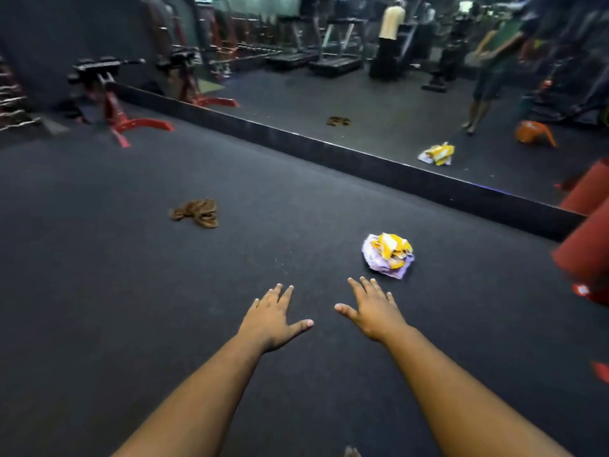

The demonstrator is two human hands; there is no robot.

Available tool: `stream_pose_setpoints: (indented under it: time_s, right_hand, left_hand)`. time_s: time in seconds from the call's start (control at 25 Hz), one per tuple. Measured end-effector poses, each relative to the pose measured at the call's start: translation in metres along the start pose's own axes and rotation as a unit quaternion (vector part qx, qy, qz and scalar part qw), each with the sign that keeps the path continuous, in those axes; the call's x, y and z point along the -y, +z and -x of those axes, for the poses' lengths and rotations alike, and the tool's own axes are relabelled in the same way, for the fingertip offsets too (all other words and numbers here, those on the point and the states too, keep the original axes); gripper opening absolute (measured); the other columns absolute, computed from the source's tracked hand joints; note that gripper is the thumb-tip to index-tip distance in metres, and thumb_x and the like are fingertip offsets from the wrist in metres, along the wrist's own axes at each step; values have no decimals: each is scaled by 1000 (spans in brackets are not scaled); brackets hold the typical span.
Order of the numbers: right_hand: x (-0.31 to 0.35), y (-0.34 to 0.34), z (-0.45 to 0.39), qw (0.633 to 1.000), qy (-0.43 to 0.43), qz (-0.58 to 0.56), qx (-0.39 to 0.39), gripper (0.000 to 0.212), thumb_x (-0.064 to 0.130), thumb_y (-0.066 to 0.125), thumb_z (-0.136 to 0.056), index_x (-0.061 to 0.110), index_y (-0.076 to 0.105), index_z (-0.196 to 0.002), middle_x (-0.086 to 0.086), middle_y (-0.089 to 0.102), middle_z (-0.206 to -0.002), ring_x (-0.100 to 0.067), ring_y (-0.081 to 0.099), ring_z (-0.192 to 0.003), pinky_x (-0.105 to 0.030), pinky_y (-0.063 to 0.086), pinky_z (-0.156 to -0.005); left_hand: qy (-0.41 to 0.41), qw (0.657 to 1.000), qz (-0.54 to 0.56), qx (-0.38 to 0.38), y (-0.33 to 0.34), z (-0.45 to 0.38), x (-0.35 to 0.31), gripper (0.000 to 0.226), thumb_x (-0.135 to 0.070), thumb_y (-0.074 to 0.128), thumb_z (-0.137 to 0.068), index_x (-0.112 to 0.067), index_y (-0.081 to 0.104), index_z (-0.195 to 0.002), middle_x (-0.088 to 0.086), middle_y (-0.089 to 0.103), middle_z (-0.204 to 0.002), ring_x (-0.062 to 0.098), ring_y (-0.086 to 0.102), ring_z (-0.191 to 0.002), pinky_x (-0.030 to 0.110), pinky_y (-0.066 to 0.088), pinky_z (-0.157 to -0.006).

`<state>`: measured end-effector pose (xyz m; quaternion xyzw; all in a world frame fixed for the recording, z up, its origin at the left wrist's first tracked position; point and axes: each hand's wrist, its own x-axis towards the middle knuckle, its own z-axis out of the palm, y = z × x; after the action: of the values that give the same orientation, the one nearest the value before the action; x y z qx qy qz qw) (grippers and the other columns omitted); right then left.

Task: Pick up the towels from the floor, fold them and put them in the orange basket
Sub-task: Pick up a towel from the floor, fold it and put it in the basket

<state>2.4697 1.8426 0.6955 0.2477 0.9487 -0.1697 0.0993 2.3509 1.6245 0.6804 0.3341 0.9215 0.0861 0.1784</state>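
A crumpled towel, yellow and lilac [389, 254], lies on the dark gym floor just beyond my right hand [372, 310]. That hand is stretched out flat, fingers straight, holding nothing, a short gap from the towel. My left hand [273, 316] is beside it, also flat with spread fingers and empty. A crumpled brown towel [196, 213] lies farther off to the left. The orange basket [534, 133] shows only as a reflection in the wall mirror at the upper right.
A wall mirror with a dark base ledge [362, 159] runs diagonally across the back. Red-framed weight racks [112, 103] stand at the left. Red padded equipment [586, 245] sits at the right edge. A person's reflection [491, 70] stands in the mirror.
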Motion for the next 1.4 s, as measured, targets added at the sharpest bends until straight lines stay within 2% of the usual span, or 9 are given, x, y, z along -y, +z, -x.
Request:
stream_pose_setpoints:
  time_s: [0.2, 0.44, 0.68, 0.92, 1.16, 1.4]
  right_hand:
    - [57, -10, -114, 995, -95, 27, 28, 89, 77, 35, -93, 30, 7, -163, 0, 2, -171, -22, -3, -158, -52, 7, -125]
    - [117, -27, -238, 976, -193, 63, 74, 86, 74, 31, -95, 29, 5, -163, -2, 1, -171, -24, -4, -158, -55, 8, -126]
    - [168, -26, -341, 959, -237, 86, 128, 94, 79, 35, -90, 30, 1, -163, -2, -1, -171, -24, -6, -157, -54, 6, -126]
    - [253, -24, -468, 957, -246, 86, 128, 95, 80, 37, -90, 30, 3, -163, -2, 0, -171, -25, -4, -158, -54, 6, -126]
    - [339, -29, -582, 963, -223, 77, 132, 93, 79, 35, -90, 31, 3, -163, -1, 1, -171, -25, -4, -158, -55, 7, -125]
    - [393, -41, -697, 964, -212, 74, 143, 93, 78, 36, -91, 30, 3, -163, -1, 1, -171, -25, -4, -158, -55, 8, -125]
  left_hand:
    - [-99, 995, 6, -15, -33, -52, 65, 104, -87, 33, -84, -30, -2, -163, 0, -3, -171, 20, 4, -157, 44, 9, -126]
    - [-199, 978, 37, -44, -68, -114, 108, 99, -83, 34, -88, -29, -2, -163, 0, -4, -171, 20, 2, -158, 45, 9, -127]
    - [-262, 961, 74, -36, -86, -177, 167, 100, -84, 33, -88, -29, -4, -163, 0, -7, -171, 21, 0, -158, 45, 9, -127]
    - [-273, 957, 83, -49, -126, -271, 266, 102, -85, 35, -86, -28, -2, -163, 1, -4, -171, 21, 2, -158, 44, 11, -127]
    - [-254, 966, 51, 8, -193, -373, 373, 103, -85, 34, -87, -29, -8, -162, 1, -7, -171, 22, 0, -158, 46, 9, -127]
    - [-244, 968, 38, 35, -248, -470, 439, 103, -84, 36, -87, -29, -8, -162, 0, -8, -171, 22, -1, -158, 47, 8, -127]
